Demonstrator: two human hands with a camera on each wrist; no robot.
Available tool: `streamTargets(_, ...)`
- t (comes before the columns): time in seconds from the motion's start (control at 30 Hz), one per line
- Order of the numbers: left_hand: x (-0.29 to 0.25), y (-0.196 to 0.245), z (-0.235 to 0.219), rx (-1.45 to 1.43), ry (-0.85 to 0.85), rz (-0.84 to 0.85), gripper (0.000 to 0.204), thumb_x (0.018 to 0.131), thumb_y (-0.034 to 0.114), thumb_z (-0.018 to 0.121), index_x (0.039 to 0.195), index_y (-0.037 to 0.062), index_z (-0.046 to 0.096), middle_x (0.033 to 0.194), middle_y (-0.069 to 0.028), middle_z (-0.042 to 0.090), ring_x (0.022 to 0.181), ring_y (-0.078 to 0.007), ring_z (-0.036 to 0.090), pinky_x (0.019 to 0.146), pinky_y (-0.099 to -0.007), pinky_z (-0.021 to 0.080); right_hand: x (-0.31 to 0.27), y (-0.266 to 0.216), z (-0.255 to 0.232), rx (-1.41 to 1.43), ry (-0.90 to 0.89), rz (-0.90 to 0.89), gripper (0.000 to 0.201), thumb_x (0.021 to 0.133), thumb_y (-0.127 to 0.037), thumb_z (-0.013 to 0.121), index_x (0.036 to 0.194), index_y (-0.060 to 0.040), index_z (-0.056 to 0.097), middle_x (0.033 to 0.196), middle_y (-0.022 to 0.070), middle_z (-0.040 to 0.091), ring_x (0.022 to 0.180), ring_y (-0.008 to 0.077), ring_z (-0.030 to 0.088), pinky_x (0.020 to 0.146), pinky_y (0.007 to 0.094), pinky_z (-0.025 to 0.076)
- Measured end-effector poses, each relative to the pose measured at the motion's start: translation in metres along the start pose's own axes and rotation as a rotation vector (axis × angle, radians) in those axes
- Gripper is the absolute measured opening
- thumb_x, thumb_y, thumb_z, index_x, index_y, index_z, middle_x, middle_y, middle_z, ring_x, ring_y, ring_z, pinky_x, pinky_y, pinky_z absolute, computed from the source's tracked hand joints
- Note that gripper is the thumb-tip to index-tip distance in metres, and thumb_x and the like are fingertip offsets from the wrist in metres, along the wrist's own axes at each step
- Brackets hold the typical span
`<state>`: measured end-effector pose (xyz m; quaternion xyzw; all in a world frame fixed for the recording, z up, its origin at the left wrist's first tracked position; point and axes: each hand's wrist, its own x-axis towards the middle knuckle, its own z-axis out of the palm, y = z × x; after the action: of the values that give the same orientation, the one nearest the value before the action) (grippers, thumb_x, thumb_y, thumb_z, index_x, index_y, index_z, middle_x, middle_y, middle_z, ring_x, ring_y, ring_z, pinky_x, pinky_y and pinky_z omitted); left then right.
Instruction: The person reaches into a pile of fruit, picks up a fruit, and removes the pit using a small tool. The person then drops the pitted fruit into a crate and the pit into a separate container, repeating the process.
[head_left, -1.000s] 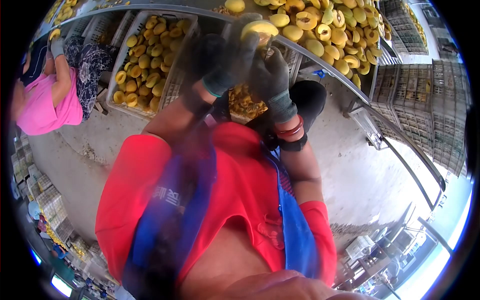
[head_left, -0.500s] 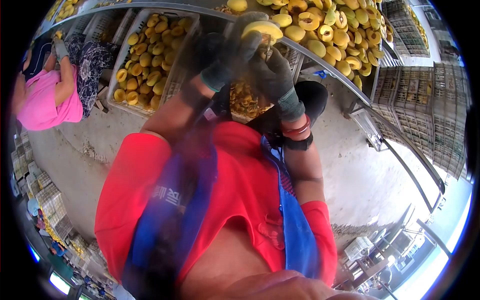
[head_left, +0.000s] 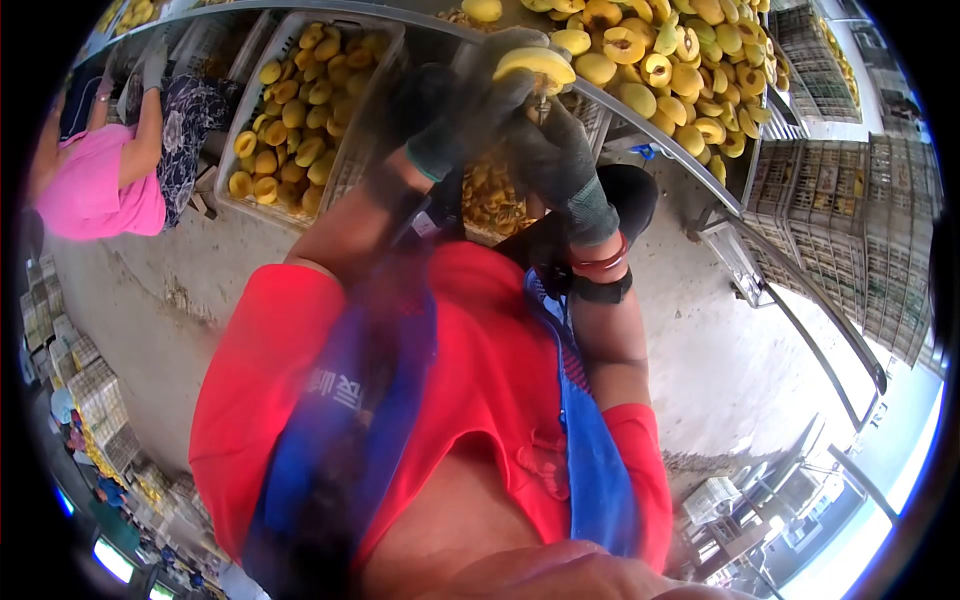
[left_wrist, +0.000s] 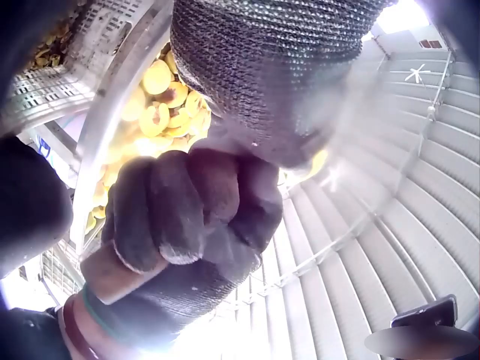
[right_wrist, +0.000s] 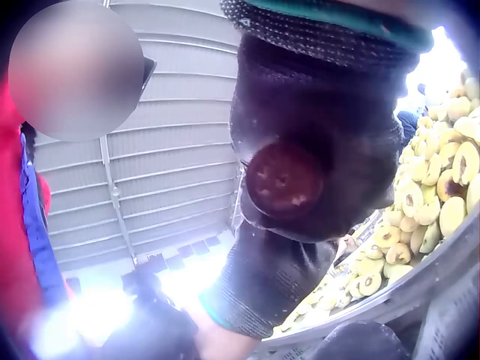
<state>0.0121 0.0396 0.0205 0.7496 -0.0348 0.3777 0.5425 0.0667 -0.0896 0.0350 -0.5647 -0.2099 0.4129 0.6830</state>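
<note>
Head view: both hands wear dark knit gloves and are raised together at the edge of the metal table [head_left: 668,137]. The left hand [head_left: 470,105] curls its fingers round a yellow fruit [head_left: 535,64] and holds it just above the table rim. The right hand [head_left: 556,150] is pressed against the left from below, directly under the fruit. It carries red bangles and a dark band at the wrist. The table is loaded with cut yellow fruit halves [head_left: 665,60]. Below the table stands a white crate [head_left: 240,80] filled with whole yellow fruit. A second person in a pink top [head_left: 100,190] stands beside that crate. Stacked empty crates [head_left: 850,230] stand well apart on the other side.

Left wrist view: the left hand [left_wrist: 262,67] fills the upper frame, too close to show its fingers. The right hand [left_wrist: 195,202] is clenched into a fist round a tool with a wooden handle [left_wrist: 105,271], whose butt protrudes below the fist. The tool's working end is hidden between the hands. Cut fruit [left_wrist: 161,97] lies on the table behind.

Right wrist view: the two gloves touch. A round reddish-brown disc [right_wrist: 285,180] shows amid the dark glove, and whether it is the handle's butt cannot be told. Cut fruit halves [right_wrist: 420,202] lie just beside.
</note>
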Motion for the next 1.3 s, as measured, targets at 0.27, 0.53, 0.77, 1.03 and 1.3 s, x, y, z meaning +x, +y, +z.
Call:
streamTargets(0.27, 0.002, -0.004, -0.001, -0.098, -0.083, -0.030, 0.044, 0.092, 0.036, 0.053, 0.120, 0.0026, 0.050, 0.112, -0.0103, 0.060, 0.093, -0.0149, 0.059, 0.079, -0.0280, 0.049, -0.003, -0.008, -0.003, -0.420, -0.088, -0.116, 0.014, 0.092, -0.015, 0.052, 0.103, -0.0065, 0.049, 0.061, 0.0001, 0.048, 0.045, 0.0084, 0.045, 0.039, 0.0240, 0.036)
streamTargets(0.53, -0.002, -0.015, -0.018, -0.129, -0.364, -0.222, 0.035, 0.093, 0.031, 0.053, 0.116, 0.0045, 0.054, 0.113, -0.0070, 0.057, 0.094, -0.0133, 0.056, 0.080, -0.0275, 0.047, -0.019, -0.020, -0.011, 0.372, -0.207, 0.414, 0.008, 0.091, -0.013, 0.055, 0.095, -0.0107, 0.048, 0.059, -0.0025, 0.042, 0.041, 0.0064, 0.036, 0.037, 0.0218, 0.028)
streamTargets(0.77, -0.018, -0.028, 0.013, -0.296, 0.056, -0.333, 0.036, 0.097, 0.034, 0.045, 0.115, 0.0032, 0.053, 0.100, -0.0095, 0.059, 0.093, -0.0182, 0.057, 0.080, -0.0283, 0.046, -0.010, 0.021, -0.015, 0.247, -0.185, 0.319, 0.015, 0.089, -0.018, 0.058, 0.095, -0.0074, 0.049, 0.063, 0.0018, 0.045, 0.042, 0.0111, 0.040, 0.038, 0.0238, 0.035)
streamTargets(1.03, -0.028, -0.079, -0.091, 0.558, 0.162, -0.386, 0.031, 0.098, 0.030, 0.044, 0.108, 0.0021, 0.051, 0.089, -0.0134, 0.063, 0.084, -0.0259, 0.064, 0.070, -0.0364, 0.051, -0.008, 0.046, -0.009, 0.078, -0.078, 0.234, 0.010, 0.092, -0.017, 0.052, 0.090, -0.0068, 0.051, 0.058, -0.0006, 0.045, 0.041, 0.0096, 0.044, 0.035, 0.0239, 0.036)
streamTargets(1.3, -0.120, -0.178, -0.228, 1.116, 0.401, -0.813, 0.055, 0.086, 0.047, 0.055, 0.117, 0.0019, 0.053, 0.123, -0.0226, 0.054, 0.112, -0.0370, 0.052, 0.095, -0.0456, 0.042, 0.004, 0.088, -0.016, -0.402, 0.183, -0.182, 0.006, 0.086, -0.007, 0.059, 0.089, -0.0046, 0.054, 0.060, 0.0035, 0.048, 0.053, 0.0132, 0.052, 0.044, 0.0298, 0.040)
